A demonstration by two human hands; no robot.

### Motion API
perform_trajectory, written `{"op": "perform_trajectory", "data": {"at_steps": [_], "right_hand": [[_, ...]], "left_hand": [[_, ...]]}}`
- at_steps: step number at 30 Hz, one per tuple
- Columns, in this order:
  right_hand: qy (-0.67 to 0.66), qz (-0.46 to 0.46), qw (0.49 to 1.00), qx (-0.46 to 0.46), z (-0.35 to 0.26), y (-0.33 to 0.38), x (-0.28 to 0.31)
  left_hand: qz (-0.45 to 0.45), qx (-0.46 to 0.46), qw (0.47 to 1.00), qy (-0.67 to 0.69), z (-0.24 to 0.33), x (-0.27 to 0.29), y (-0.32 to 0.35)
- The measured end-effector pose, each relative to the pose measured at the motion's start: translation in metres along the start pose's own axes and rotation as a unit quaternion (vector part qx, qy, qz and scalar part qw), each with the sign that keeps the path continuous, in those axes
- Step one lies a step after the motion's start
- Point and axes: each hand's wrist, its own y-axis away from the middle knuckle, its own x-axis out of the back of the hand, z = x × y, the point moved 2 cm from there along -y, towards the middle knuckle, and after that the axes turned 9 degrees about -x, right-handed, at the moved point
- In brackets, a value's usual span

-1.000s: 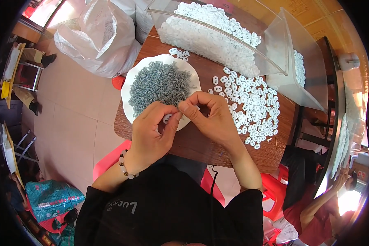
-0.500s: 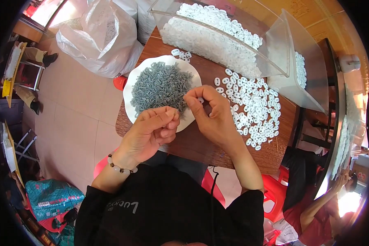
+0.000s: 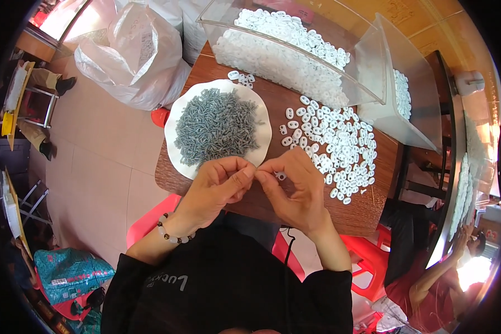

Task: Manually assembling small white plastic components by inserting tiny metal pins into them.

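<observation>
Head camera view: the bare left hand (image 3: 220,181), with a pale and brown beaded bracelet (image 3: 174,240) around its wrist, is pinching thumb and forefinger together; whether anything is sitting between them, I cannot tell. The bare right hand (image 3: 292,186) is also pinching, its thumb and forefinger tips meeting those of the left, and it is holding a small white oval plastic-looking piece (image 3: 281,176) in the hollow behind the fingertips. Both hands are hovering over the brown wooden tabletop (image 3: 350,218), just beside the near rim of a white scalloped plate (image 3: 170,133), which is holding a heap of short grey cylindrical pieces (image 3: 217,125). Many loose white two-holed oval pieces (image 3: 342,139) are lying to the plate's right. For such fine fingertip work, pressing lightly, bracing one hand against the other and leaving the join visible should be serving best; squeezing hard could be flicking a tiny part away.
</observation>
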Motion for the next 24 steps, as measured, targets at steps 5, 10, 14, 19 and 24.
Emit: {"op": "perform_trajectory", "data": {"at_steps": [5,10,14,19,24], "right_hand": [[0.040,0.055,0.997,0.039,0.000,0.017,0.005],[-0.005,0.019,0.999,-0.032,0.004,0.035,0.013],[-0.083,0.005,0.988,-0.131,0.012,0.053,0.022],[-0.204,0.042,0.940,-0.271,0.016,0.074,0.026],[-0.260,0.070,0.901,-0.341,0.025,0.088,0.034]], "left_hand": [[-0.030,0.033,0.998,0.048,-0.007,-0.008,0.003],[0.001,0.061,0.994,0.096,-0.015,-0.012,0.005],[-0.006,0.027,0.999,0.030,-0.021,-0.019,0.004],[-0.002,0.014,0.999,-0.034,-0.028,-0.029,0.008],[-0.004,0.014,0.997,-0.079,-0.033,-0.037,0.012]]}}
